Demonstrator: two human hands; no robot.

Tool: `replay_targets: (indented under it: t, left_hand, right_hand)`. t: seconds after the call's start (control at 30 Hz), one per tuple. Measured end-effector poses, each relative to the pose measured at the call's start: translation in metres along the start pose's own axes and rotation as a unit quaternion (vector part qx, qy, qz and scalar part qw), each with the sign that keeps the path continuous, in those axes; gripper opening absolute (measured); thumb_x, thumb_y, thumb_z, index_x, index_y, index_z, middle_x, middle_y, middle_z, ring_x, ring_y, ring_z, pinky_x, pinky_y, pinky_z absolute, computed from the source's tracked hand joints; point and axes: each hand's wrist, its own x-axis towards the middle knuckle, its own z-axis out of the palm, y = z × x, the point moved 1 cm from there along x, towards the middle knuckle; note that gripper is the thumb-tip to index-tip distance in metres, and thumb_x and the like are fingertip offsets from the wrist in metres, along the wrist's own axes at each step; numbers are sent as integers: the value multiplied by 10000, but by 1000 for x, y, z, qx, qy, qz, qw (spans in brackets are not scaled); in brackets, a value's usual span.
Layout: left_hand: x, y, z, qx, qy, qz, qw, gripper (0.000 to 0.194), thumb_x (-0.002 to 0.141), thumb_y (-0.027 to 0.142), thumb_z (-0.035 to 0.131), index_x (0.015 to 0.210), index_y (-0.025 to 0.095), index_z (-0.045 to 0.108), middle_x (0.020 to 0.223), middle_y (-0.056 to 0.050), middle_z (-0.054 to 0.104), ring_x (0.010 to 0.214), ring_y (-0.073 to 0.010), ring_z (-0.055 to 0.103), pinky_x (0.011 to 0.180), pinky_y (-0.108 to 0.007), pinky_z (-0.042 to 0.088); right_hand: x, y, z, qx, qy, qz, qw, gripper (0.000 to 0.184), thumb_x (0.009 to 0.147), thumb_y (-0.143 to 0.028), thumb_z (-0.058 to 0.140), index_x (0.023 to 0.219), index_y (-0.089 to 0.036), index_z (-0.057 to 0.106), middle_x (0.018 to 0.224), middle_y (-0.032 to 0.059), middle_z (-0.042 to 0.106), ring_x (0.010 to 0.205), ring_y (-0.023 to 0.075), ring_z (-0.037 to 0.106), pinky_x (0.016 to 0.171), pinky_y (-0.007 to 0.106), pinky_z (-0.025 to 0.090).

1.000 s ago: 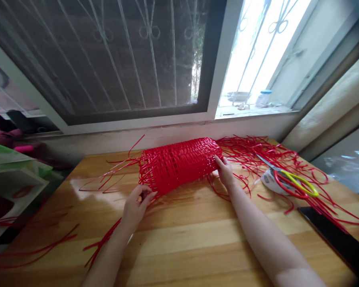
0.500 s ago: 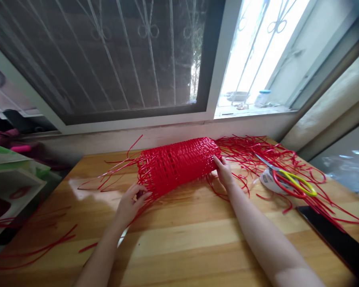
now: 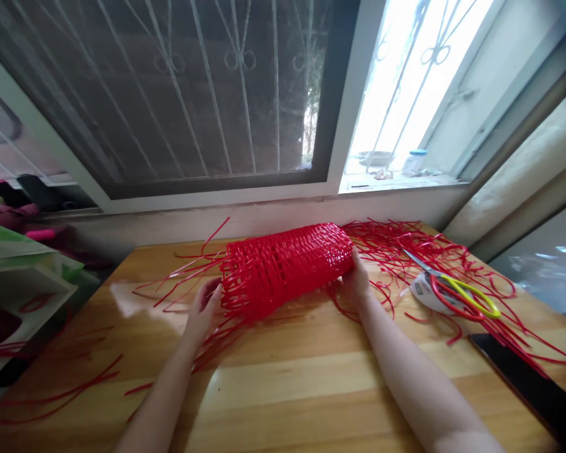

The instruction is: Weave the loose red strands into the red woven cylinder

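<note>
The grip of the right hand (image 3: pixel 357 283) holds one end of a red basket (image 3: pixel 287 270) at the tabletop (image 3: pixel 283 390), the left hand (image 3: pixel 202 313) beside its other, gappy end, hold unclear, where loose strips (image 3: pixel 217 341) seem unwoven while the rest looks tightly finished.

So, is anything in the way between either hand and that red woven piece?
Nothing visible is: the right hand holds the red woven piece at one end, and the left hand is at the other, contact unclear. Loose strips trail beside that hand.
</note>
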Motion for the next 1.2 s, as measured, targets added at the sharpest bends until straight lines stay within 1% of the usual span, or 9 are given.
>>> replay_targets:
  t: [0.1, 0.2, 0.33, 0.5, 0.63, 0.73, 0.83, 0.93, 1.2]
  left_hand:
    - [-6, 5, 3, -14, -60, -12, 998, 438, 765, 542, 512, 956, 169, 640, 991, -95, 688, 963, -226, 616, 870, -395, 474]
    - [-21, 18, 7, -19, -128, -16, 991, 349, 665, 510, 649, 818, 200, 701, 903, -84, 717, 882, -248, 643, 818, -408, 502]
    - [-46, 33, 20, -17, -235, 5, 972, 302, 591, 396, 743, 838, 224, 721, 963, -82, 705, 938, -255, 631, 868, -404, 476]
    - [-67, 44, 45, -30, -212, -68, 974, 137, 588, 308, 756, 678, 216, 708, 815, -49, 711, 809, -221, 648, 791, -377, 503]
    - [-70, 49, 54, -87, -241, -33, 966, 73, 584, 243, 762, 591, 218, 694, 744, -21, 712, 754, -205, 646, 768, -358, 510]
    - [-70, 51, 53, -50, -252, 4, 967, 78, 605, 280, 762, 633, 229, 710, 816, -33, 719, 805, -220, 644, 794, -383, 508]
    - [-71, 53, 47, 11, -230, 45, 972, 176, 597, 347, 767, 739, 250, 734, 982, -62, 696, 956, -260, 611, 875, -435, 479]
    - [-73, 56, 42, 92, -219, 65, 969, 372, 489, 403, 815, 825, 265, 735, 1105, -86, 650, 1113, -319, 525, 960, -504, 411]
    - [-70, 56, 37, 141, -318, 74, 935, 675, 478, 464, 807, 1090, 228, 647, 1273, -121, 552, 1196, -352, 463, 994, -501, 383]
  right_hand:
    - [4, 0, -5, 26, 31, -19, 999, 406, 786, -578, 447, 870, -234, 647, 837, 20, 684, 837, 207, 633, 811, 378, 496]
    - [9, 2, -13, 13, 46, -37, 998, 372, 772, -551, 481, 877, -232, 643, 830, 12, 680, 818, 196, 629, 824, 377, 491]
    - [14, 7, -22, -16, 67, -50, 996, 389, 749, -560, 509, 873, -212, 630, 806, 6, 668, 789, 189, 617, 810, 368, 488]
    - [17, 12, -33, -60, 91, -68, 992, 412, 748, -589, 490, 857, -213, 619, 791, -6, 655, 758, 176, 598, 777, 342, 486]
    - [19, 17, -41, -91, 119, -82, 985, 370, 764, -552, 492, 884, -223, 611, 860, -13, 656, 825, 163, 585, 821, 318, 462]
    - [19, 20, -46, -113, 149, -91, 978, 350, 781, -521, 485, 921, -223, 605, 940, -10, 653, 933, 157, 565, 889, 307, 423]
    - [19, 20, -48, -132, 170, -89, 973, 372, 796, -529, 459, 938, -217, 603, 1013, 12, 643, 1011, 165, 543, 916, 311, 402]
    - [18, 17, -47, -146, 172, -82, 971, 394, 780, -548, 479, 938, -211, 606, 1050, 30, 635, 1036, 178, 534, 908, 312, 408]
    - [9, 15, -36, -167, 116, -29, 979, 540, 795, -649, 367, 977, -192, 591, 939, 30, 656, 826, 174, 596, 770, 321, 480]
